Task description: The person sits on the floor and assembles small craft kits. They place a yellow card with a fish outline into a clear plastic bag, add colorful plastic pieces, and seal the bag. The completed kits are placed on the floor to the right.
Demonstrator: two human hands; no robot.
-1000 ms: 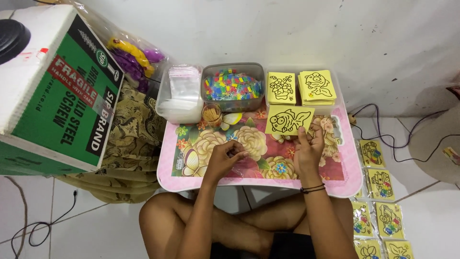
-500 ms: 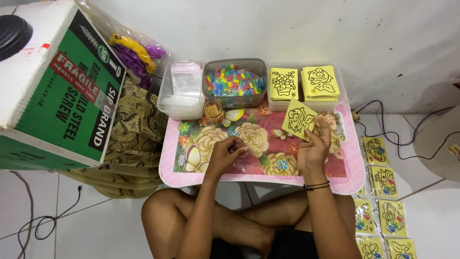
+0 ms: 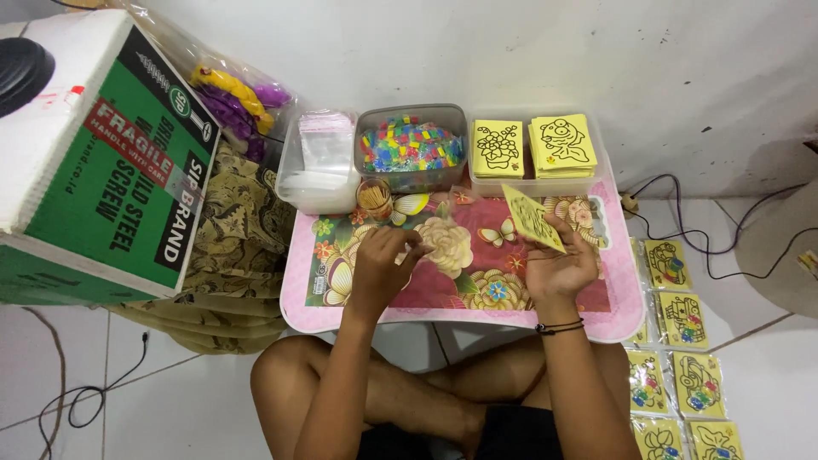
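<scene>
a big green and white cardboard box (image 3: pixel 102 162) sits at your left beside the pink flowered tray table (image 3: pixel 464 319), and along the table's far edge stand a clear tub of plastic bags (image 3: pixel 319 166), a tub of coloured bits (image 3: pixel 411 146) and two stacks of yellow cards (image 3: pixel 532 146), with more bagged cards (image 3: pixel 682 349) on the floor at your right. your right hand (image 3: pixel 558 268) grips a yellow drawing card (image 3: pixel 532 218) by its lower edge, tilted above the table. your left hand (image 3: pixel 383 264) hovers over the table with fingertips pinched together, apart from the card; you cannot tell whether it holds anything.
</scene>
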